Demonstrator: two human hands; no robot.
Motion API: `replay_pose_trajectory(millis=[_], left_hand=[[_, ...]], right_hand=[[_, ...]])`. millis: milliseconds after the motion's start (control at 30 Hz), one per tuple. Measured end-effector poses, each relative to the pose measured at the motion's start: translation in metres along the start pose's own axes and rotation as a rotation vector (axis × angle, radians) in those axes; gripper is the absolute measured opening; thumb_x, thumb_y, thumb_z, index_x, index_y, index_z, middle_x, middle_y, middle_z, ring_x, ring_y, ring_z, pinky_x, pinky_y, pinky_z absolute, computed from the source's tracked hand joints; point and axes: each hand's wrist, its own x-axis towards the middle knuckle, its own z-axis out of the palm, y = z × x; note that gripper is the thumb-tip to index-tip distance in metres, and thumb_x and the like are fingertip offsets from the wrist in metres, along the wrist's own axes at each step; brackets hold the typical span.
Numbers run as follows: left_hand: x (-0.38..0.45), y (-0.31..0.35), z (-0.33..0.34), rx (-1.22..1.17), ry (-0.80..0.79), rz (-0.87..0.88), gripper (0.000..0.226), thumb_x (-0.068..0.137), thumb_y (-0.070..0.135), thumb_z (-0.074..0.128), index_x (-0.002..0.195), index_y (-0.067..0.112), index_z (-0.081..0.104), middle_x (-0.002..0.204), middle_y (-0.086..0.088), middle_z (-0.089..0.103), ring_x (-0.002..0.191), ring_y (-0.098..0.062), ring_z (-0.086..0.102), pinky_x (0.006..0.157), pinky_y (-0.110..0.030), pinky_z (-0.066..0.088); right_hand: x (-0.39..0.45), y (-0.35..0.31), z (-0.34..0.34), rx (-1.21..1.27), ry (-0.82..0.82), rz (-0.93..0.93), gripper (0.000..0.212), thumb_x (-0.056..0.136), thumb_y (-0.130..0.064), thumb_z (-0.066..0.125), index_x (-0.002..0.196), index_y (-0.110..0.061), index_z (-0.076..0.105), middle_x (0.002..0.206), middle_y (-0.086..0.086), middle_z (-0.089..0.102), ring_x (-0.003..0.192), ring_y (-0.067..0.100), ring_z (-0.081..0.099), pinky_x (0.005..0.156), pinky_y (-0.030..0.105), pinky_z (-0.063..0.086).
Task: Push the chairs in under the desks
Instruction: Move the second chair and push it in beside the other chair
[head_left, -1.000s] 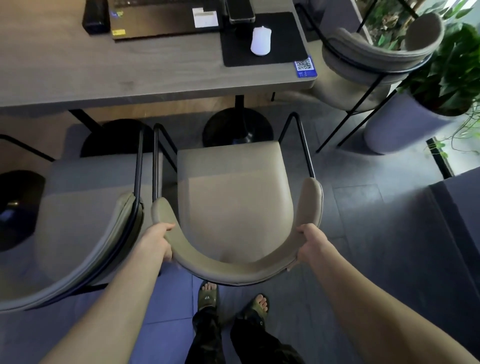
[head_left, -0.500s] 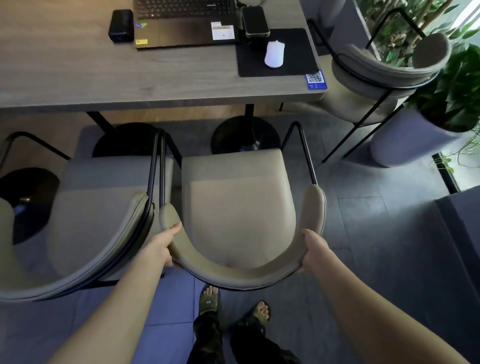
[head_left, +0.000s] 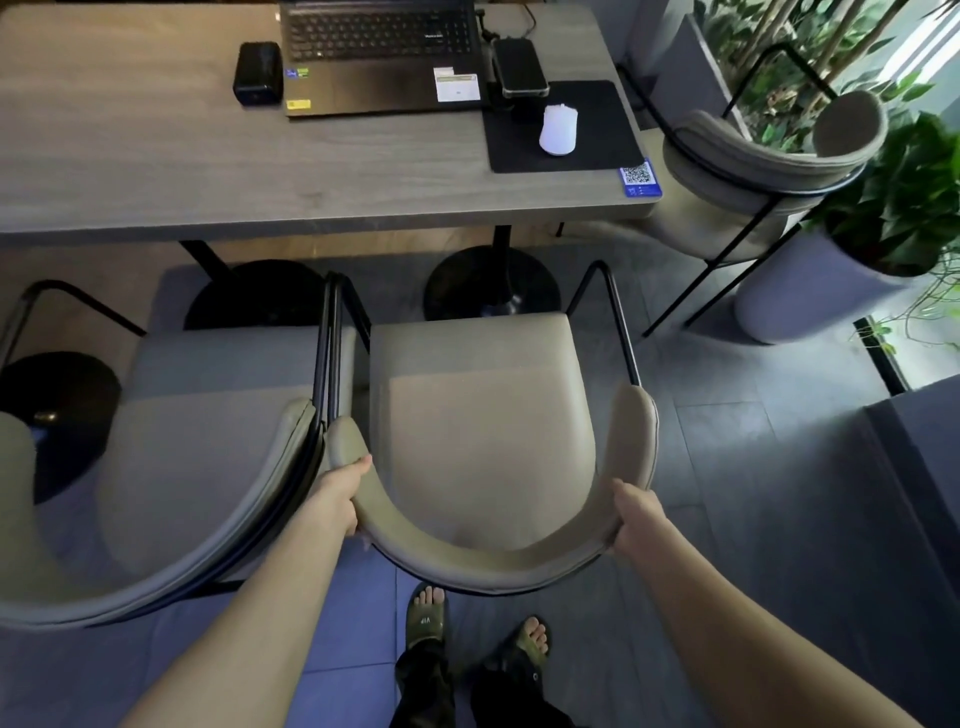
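1. While the head camera looked down, the left hand (head_left: 337, 499) and the right hand (head_left: 636, 519) each had its grip clamped on the curved backrest of the middle chair (head_left: 483, 431), one at either end of the curve.
2. That chair stood in front of the worktop (head_left: 311, 176), its seat wholly outside the worktop's near edge.
3. A second chair (head_left: 208, 441) stood just beside it on the left, their black arm frames nearly touching.
4. A third chair (head_left: 769, 156) sat at the worktop's right end, near a potted plant (head_left: 893, 208).
5. On the worktop lay a laptop (head_left: 379, 52), a phone (head_left: 519, 67) and a white mouse (head_left: 558, 129) on a black pad (head_left: 597, 140).
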Motion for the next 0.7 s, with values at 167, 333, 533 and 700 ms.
replay_pose_trajectory(millis=[167,333,533,700], left_hand=[[0.002,0.003,-0.017,0.272,0.130,0.239,0.082,0.086,0.049,0.065,0.148,0.005,0.034,0.150,-0.017,0.040,0.132,-0.036,0.044,0.107,-0.047,0.037],[0.003,0.040,-0.045,0.439,0.408,0.540,0.042,0.097,0.039,0.050,0.122,0.007,0.061,0.126,-0.018,0.063,0.116,-0.036,0.058,0.095,-0.039,0.043],[0.029,0.057,-0.069,0.566,0.378,0.617,0.049,0.093,0.033,0.053,0.138,0.013,0.050,0.138,-0.017,0.053,0.123,-0.037,0.053,0.104,-0.044,0.042],[0.047,0.048,-0.079,0.644,0.149,0.576,0.050,0.094,0.047,0.047,0.137,0.021,0.048,0.131,-0.009,0.060,0.117,-0.032,0.057,0.099,-0.037,0.044]], right_hand=[[-0.019,-0.004,0.011,-0.128,0.195,-0.053,0.060,0.090,-0.019,0.058,0.143,0.000,0.037,0.142,0.021,0.050,0.128,0.039,0.051,0.101,0.050,0.046],[-0.067,-0.013,0.058,-0.439,0.398,-0.200,0.078,0.095,-0.016,0.054,0.159,-0.007,0.010,0.169,0.013,0.000,0.155,0.027,-0.001,0.122,0.051,0.010],[-0.093,0.012,0.118,-0.596,0.063,-0.274,0.058,0.091,-0.030,0.054,0.142,-0.005,0.046,0.152,0.016,0.044,0.141,0.031,0.038,0.115,0.043,0.033],[-0.148,0.028,0.181,-0.605,-0.547,-0.254,0.058,0.101,-0.025,0.054,0.151,-0.007,0.033,0.152,0.011,0.045,0.136,0.027,0.047,0.110,0.033,0.038]])
